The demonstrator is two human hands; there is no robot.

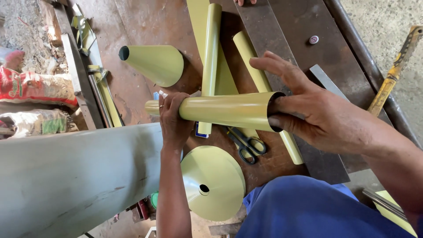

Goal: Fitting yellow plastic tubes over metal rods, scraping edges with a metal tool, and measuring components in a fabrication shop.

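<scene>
The pale yellow-green rolled sheet-metal tube (pixel 224 111) lies crosswise above the rusty brown worktop (pixel 145 26), long axis left to right. The left hand (pixel 172 119) is wrapped tight around its narrow end; the right hand (pixel 315 112) grips its open end, fingers (pixel 282 121) hooked inside.

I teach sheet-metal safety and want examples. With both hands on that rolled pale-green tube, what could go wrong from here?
1. The right hand has fingers at the open end of the tube; a raw sheet edge there could cut them.
2. The left hand grips only the narrow end, so the tube might twist or slip.
3. The scissors lie directly beneath the tube; a dropped tube or hand could land on them.
</scene>
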